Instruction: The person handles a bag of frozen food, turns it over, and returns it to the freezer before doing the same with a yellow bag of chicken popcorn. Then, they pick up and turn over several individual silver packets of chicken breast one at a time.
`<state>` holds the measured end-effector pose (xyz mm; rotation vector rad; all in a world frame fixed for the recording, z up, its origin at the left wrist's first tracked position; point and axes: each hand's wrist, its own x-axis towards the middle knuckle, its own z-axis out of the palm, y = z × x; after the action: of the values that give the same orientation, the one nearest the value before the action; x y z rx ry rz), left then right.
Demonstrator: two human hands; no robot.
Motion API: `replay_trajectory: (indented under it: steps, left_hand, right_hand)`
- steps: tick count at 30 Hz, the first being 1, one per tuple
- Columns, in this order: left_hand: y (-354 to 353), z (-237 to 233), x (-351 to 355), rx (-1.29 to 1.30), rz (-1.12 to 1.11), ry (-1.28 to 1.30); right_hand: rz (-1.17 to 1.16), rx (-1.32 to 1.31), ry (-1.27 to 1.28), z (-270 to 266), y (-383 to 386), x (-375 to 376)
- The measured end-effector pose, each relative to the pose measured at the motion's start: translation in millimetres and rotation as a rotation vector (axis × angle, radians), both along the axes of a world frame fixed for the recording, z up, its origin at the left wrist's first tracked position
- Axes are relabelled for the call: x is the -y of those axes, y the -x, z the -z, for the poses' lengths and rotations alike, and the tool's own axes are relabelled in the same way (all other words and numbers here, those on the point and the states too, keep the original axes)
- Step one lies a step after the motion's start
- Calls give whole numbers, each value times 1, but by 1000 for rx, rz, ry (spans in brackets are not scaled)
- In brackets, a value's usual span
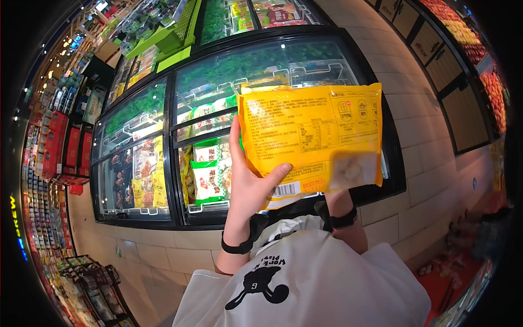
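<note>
A yellow frozen food bag (289, 122) is held up before me, its printed back facing me. Text, a table, a barcode and a small see-through window with pale pieces inside show on it. My left hand (253, 177) grips the bag's lower left side, thumb across the front and the other fingers behind. My right hand (340, 203) is at the bag's lower right edge, supporting it from behind; its fingers are hidden by the bag. Beyond the bag stands a glass-topped freezer (174, 158) with green-and-white bags (207, 180) inside.
Yellow bags (150, 180) lie in the freezer's left section. A green rack (169, 38) stands on the far part of the freezer. Stocked shelves (46, 180) line the left, with red boxes (62, 144). Wooden cabinets (463, 109) below fruit stand at right, across the tiled floor (417, 141).
</note>
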<state>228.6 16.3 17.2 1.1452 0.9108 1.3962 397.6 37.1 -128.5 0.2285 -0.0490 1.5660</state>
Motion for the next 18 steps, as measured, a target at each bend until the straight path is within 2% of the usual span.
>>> replay_trajectory:
  steps: [2,3,5,8,11,18]
  left_hand:
    - [-1,-4,2,32,40,-26]
    - [0,-3,2,35,35,-24]
    - [2,-3,1,47,30,4]
    - [2,2,2,-68,-30,-51]
    - [1,0,6,-67,-47,-40]
    - [2,-4,12,-88,43,17]
  right_hand:
    - [-50,151,-107,-4,1,0]
    - [-56,153,-105,-5,2,0]
    - [-80,70,-265,-7,6,-1]
    - [-88,154,-233,-8,6,-1]
    - [-72,273,-197,-12,8,1]
    - [-108,209,-194,-4,4,3]
